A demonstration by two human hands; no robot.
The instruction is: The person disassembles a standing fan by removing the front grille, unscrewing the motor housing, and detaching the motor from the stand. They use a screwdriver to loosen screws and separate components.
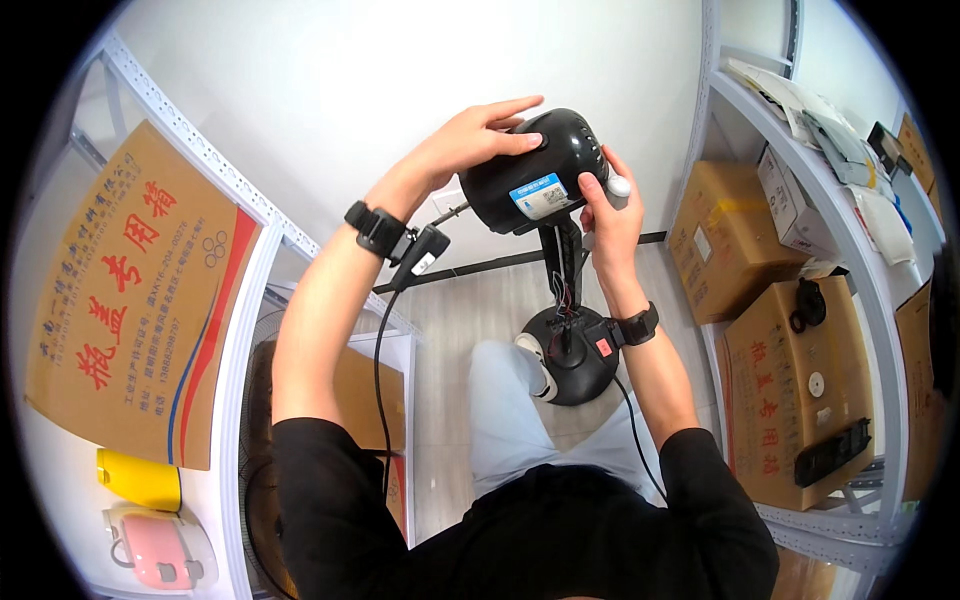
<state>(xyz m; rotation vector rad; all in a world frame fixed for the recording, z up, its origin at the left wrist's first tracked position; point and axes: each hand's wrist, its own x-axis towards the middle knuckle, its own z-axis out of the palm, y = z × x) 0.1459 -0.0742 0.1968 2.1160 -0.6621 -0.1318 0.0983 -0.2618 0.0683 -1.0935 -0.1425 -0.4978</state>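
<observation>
A black fan motor housing [535,185] with a blue-and-white label sits atop an upright post. Its thin metal shaft [455,212] points left, and no blades show on it. My left hand [480,145] lies over the housing's upper left, thumb on a round knob, index finger stretched above it. Hidden behind the housing are its other fingers. At the vented right end, my right hand [612,215] is closed round a short grey cylinder with a white end [619,188]; I cannot tell its kind. Thin wires [562,298] hang by the post above the round black base [570,355].
Shelving stands on both sides. Left are a large cardboard box [140,310], a yellow item [140,480] and a pink appliance [160,548]. Right are cardboard boxes [735,240], a black ring [805,300] and a long black part [833,452]. My foot touches the base.
</observation>
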